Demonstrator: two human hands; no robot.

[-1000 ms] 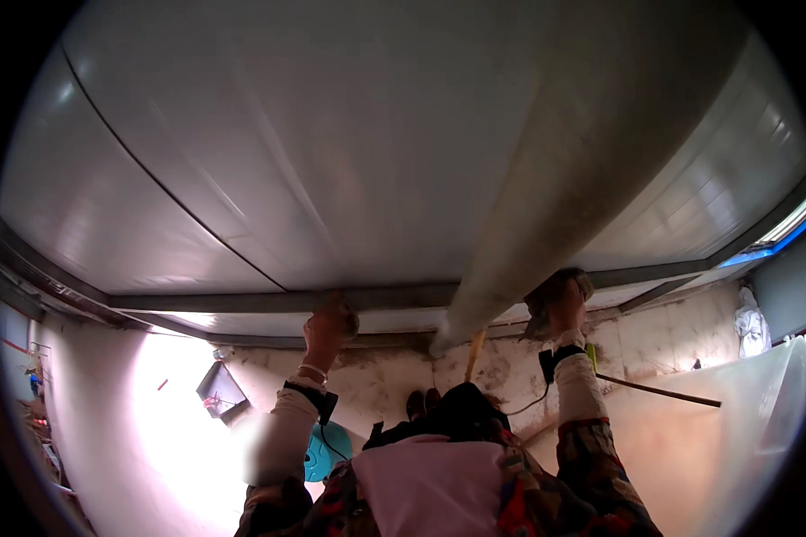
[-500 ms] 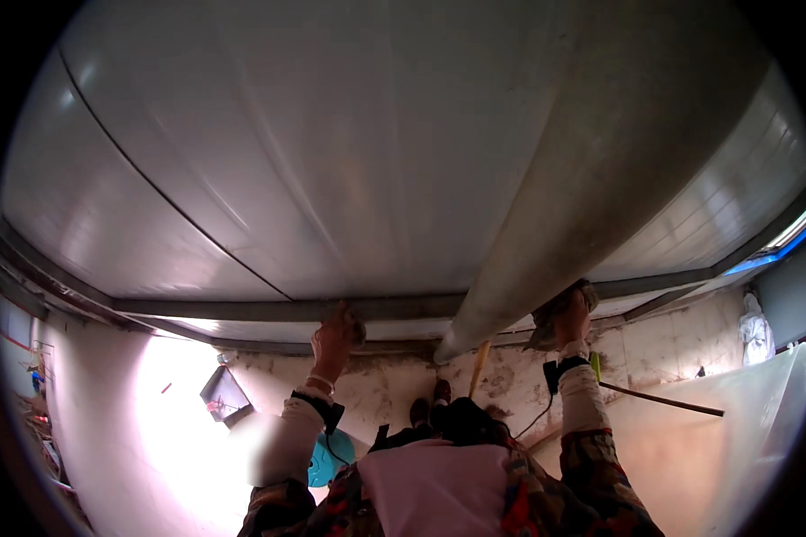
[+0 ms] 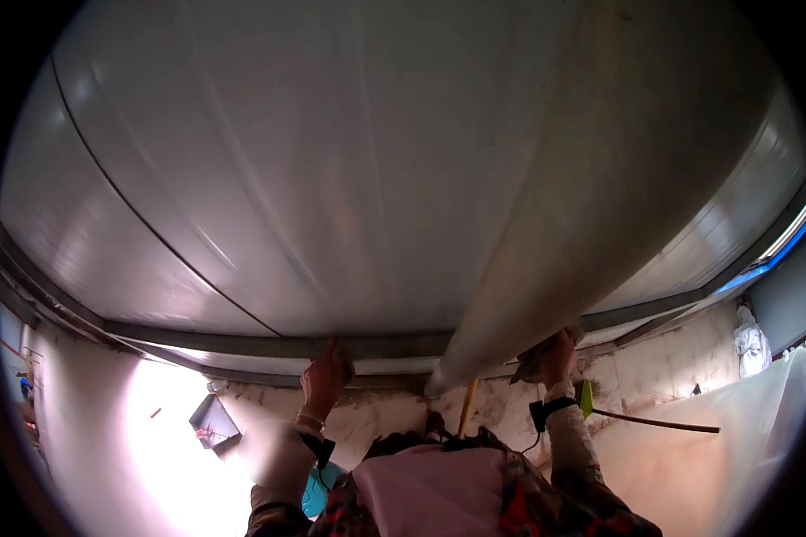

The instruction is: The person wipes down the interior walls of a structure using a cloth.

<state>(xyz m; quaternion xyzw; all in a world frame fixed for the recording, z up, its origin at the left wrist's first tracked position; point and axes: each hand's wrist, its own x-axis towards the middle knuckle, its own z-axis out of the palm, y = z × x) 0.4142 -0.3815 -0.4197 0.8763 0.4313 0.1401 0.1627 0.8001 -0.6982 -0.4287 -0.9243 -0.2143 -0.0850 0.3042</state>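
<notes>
A dark rail [image 3: 385, 345] runs along the lower edge of a pale panelled surface [image 3: 331, 179]. My left hand [image 3: 322, 380] reaches up to this rail, fingers curled round a small grey-brown wad [image 3: 347, 369] that looks like a rag. Right of it, a thick pale pipe [image 3: 546, 242] slants across the rail. Close beside the pipe, my right hand [image 3: 560, 360] is closed on a crumpled grey-brown rag [image 3: 532, 366], its fingertips partly hidden. Both forearms wear dark straps over light sleeves.
A wooden pole [image 3: 467, 407] stands below the pipe. A dark tray-like pan [image 3: 215, 422] and a teal round object [image 3: 321, 490] are low on the left. To the right are a green-ended stick [image 3: 654, 421], a translucent sheet [image 3: 690, 465] and white hanging fabric [image 3: 750, 345].
The rail, pipe and both hands sit lower in the picture. My right hand has come nearer the pipe, and its rag now shows closer to the pipe's edge. Both hands keep their grip.
</notes>
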